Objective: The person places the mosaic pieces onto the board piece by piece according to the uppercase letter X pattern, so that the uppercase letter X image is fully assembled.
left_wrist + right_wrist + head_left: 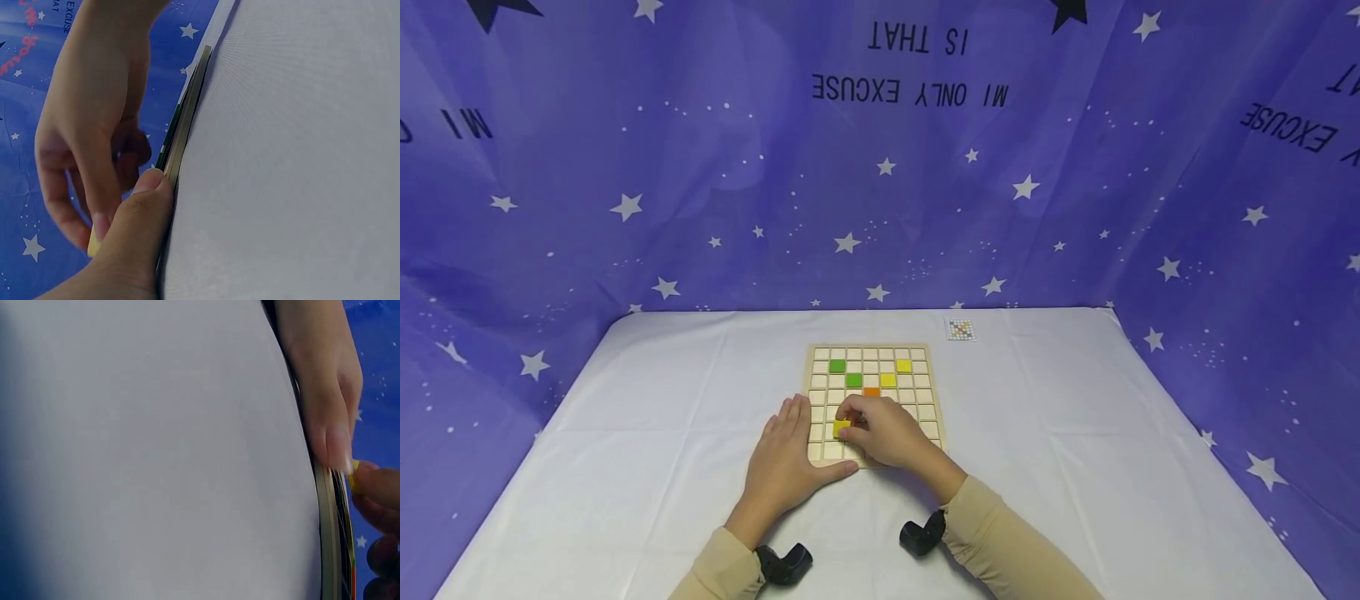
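A wooden grid board (812,375) lies on the white table. My right hand (886,429) pinches a yellow tile (842,429) between thumb and fingers, over the board's lower left squares. The same tile (355,478) shows at the fingertips in the right wrist view. With fingers straight, my left hand (782,462) rests along the board's left edge, its thumb (140,215) at the near edge. Two green tiles (853,380), two yellow tiles (888,380) and an orange tile (871,392) sit in the grid. My right hand hides part of the board.
Behind the board, to the right, lies a small pattern card (960,330) with coloured dots. The white tablecloth (1060,433) spreads around the board. Purple star-printed curtains (850,167) stand at the back and sides.
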{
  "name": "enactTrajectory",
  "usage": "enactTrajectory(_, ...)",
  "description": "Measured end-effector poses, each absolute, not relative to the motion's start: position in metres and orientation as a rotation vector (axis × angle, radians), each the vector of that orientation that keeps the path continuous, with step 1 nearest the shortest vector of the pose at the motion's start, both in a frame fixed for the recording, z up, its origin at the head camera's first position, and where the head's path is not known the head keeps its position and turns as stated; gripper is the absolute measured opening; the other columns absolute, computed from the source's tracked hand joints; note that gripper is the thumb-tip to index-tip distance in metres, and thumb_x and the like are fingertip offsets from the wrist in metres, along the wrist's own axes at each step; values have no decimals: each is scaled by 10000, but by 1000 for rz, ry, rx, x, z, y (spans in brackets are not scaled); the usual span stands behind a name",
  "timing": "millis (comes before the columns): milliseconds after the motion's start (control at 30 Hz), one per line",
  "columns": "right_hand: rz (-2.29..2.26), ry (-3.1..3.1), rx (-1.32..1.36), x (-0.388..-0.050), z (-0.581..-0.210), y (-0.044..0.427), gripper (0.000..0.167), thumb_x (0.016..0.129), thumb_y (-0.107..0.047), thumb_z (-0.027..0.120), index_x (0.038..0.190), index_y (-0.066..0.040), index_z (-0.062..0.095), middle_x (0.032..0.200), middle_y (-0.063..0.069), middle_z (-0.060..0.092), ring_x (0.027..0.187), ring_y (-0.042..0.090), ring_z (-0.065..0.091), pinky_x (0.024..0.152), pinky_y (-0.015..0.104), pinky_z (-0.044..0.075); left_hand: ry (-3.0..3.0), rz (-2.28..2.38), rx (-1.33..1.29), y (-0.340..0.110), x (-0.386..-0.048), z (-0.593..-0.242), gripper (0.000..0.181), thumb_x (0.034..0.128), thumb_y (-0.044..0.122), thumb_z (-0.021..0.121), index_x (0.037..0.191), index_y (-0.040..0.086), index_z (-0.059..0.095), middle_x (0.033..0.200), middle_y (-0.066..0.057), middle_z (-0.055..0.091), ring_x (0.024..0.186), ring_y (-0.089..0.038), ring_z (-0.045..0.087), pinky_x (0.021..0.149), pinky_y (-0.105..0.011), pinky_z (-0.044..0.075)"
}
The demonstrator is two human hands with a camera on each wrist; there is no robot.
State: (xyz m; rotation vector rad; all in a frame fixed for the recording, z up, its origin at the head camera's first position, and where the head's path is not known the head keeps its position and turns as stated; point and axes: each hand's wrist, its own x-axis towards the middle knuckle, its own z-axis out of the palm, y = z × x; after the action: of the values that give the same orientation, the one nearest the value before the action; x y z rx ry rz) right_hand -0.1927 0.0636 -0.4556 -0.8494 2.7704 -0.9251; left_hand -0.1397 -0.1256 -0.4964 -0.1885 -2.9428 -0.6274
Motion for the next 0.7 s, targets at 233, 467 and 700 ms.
enactTrajectory(233,-770,2843,-892,-192,-456,47,136,910,-282,725,1033,-234,695,901,-134,670,770,-7,569,704,205,489,-2940,-626,-201,-127,-139,-497,1361,653,937,532,1551,-40,228,1628,-203,238,1528,-354,207,1239,-525,226)
enactTrajectory(467,-677,2907,-921,-189,-456,40,167,906,-270,733,1048,-192,694,991,-102,621,791,4,546,698,172,483,-2930,-619,-200,-128,-140,-497,1366,651,935,538,1546,-50,232,1624,-211,239,1525,-363,212,1237,-536,225)
enactTrajectory(700,-579,2944,-937,-186,-456,40,173,908,-291,730,1046,-186,726,998,-88,617,802,15,570,685,170,495,-2933,-611,-211,-127,-139,-498,1360,656,934,536,1547,-48,230,1625,-208,240,1524,-362,214,1237,-529,231)
